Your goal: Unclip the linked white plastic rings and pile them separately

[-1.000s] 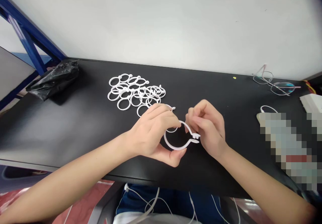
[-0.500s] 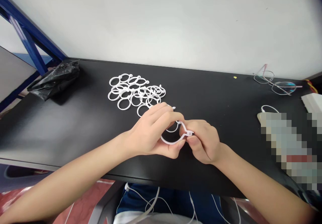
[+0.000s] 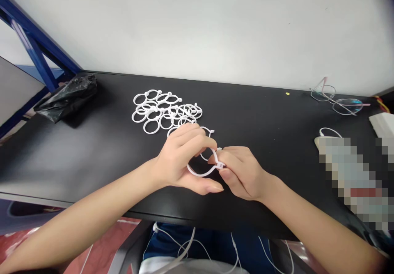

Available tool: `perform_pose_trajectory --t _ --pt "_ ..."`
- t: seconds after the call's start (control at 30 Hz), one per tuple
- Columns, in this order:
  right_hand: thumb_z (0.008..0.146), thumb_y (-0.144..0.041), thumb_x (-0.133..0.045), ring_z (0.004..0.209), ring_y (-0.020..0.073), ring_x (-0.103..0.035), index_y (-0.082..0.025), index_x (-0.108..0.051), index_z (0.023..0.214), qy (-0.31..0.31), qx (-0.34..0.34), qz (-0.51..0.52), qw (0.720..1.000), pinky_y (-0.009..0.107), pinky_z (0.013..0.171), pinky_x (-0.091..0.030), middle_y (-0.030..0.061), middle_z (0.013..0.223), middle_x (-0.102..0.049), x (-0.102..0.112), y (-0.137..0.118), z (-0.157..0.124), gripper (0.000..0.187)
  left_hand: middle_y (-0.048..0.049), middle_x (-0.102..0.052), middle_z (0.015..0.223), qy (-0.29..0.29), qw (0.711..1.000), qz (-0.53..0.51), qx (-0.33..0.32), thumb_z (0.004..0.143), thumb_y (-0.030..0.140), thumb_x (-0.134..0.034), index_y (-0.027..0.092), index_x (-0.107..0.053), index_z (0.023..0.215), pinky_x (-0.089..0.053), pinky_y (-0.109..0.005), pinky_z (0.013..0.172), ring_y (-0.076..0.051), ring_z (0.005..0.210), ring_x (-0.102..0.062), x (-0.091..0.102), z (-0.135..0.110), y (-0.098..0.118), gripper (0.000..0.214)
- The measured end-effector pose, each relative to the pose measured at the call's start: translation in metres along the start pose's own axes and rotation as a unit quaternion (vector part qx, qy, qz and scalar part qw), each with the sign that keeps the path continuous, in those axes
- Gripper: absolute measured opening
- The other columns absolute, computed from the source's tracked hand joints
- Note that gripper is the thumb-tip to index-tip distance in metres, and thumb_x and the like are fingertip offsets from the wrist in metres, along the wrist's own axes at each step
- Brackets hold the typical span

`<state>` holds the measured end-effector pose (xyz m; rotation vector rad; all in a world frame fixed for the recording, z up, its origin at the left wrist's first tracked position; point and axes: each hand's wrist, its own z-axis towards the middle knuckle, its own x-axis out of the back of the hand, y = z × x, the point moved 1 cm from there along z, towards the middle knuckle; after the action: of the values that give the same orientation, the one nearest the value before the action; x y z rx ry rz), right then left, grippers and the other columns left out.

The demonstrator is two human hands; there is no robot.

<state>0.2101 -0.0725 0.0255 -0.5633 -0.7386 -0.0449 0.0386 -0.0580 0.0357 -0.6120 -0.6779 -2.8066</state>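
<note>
My left hand (image 3: 180,155) is curled round a white plastic ring (image 3: 200,175), its thumb stretched out below the lower edge. At the clasp end of that ring, the thumb and fingers of my right hand (image 3: 243,169) pinch. The left fingers cover part of the ring's upper side. Behind my hands lies a loose cluster of similar white rings (image 3: 151,132), many overlapping, each with a small tab. A few rings from the cluster lie partly hidden behind my left hand.
On the black table (image 3: 255,118), a crumpled black plastic bag (image 3: 67,97) sits at the left. Eyeglasses (image 3: 347,106) rest at the back right, with a blurred-out flat object (image 3: 347,171) nearer. A white wall (image 3: 197,27) rises behind. White cables (image 3: 235,251) hang over my lap.
Both hands and the held ring have shifted slightly left. My left thumb has straightened and moved off the ring's lower edge near the clasp.
</note>
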Motion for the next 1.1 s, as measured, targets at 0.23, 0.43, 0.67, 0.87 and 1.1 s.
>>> perform_pose_trajectory --t 0.23,0.43,0.67,0.87,1.1 --pt "0.102 -0.025 -0.029 0.05 0.0131 -0.046 -0.021 -0.05 0.08 -0.008 -0.004 -0.002 1.0 0.026 0.052 -0.038 0.0 0.061 -0.055 -0.0008 -0.0016 0.0017 0.03 0.0018 -0.043 0.053 0.013 1.0 0.02 -0.013 0.098 0.04 -0.033 0.019 -0.055 0.077 -0.047 -0.032 0.056 -0.015 0.051 -0.044 -0.0003 -0.0006 -0.0004 0.037" --pt "0.099 -0.022 -0.038 0.048 0.0129 -0.042 -0.022 -0.047 0.08 0.036 0.007 -0.005 0.999 0.026 0.05 -0.036 -0.0017 0.059 -0.052 -0.0013 -0.0012 0.0003 0.021 0.0016 -0.042 0.052 0.014 1.0 0.027 -0.004 0.097 0.034 -0.031 0.02 -0.055 0.078 -0.046 -0.034 0.057 -0.016 0.052 -0.044 0.0011 0.0 0.0011 0.034" --pt "0.097 -0.017 -0.038 0.049 0.0129 -0.041 -0.022 -0.046 0.08 0.016 0.014 -0.004 1.0 0.026 0.05 -0.036 -0.0016 0.06 -0.052 -0.0016 0.0 -0.0012 0.02 0.0017 -0.042 0.051 0.008 0.999 0.035 -0.004 0.096 0.031 -0.032 0.021 -0.054 0.077 -0.043 -0.033 0.055 -0.016 0.051 -0.04 0.0026 0.0017 0.0012 0.031" --pt "0.1 -0.017 -0.035 0.049 0.0123 -0.041 -0.021 -0.045 0.076 0.007 0.014 0.001 1.0 0.025 0.05 -0.035 -0.0019 0.059 -0.05 -0.0026 -0.001 -0.0018 0.026 -0.0013 -0.05 0.055 -0.01 0.998 0.053 -0.025 0.096 0.028 -0.03 0.019 -0.054 0.076 -0.04 -0.031 0.051 -0.015 0.051 -0.043 0.0037 0.0026 0.0017 0.032" --pt "0.102 -0.019 -0.032 0.051 0.0124 -0.04 -0.021 -0.044 0.077 -0.007 0.01 0.003 1.0 0.026 0.05 -0.035 -0.0012 0.06 -0.05 -0.0047 -0.0023 -0.0032 0.028 0.0012 -0.044 0.05 -0.029 0.998 0.054 -0.009 0.097 0.029 -0.029 0.018 -0.054 0.073 -0.035 -0.027 0.046 -0.013 0.047 -0.035 0.0061 0.0044 0.0051 0.037"
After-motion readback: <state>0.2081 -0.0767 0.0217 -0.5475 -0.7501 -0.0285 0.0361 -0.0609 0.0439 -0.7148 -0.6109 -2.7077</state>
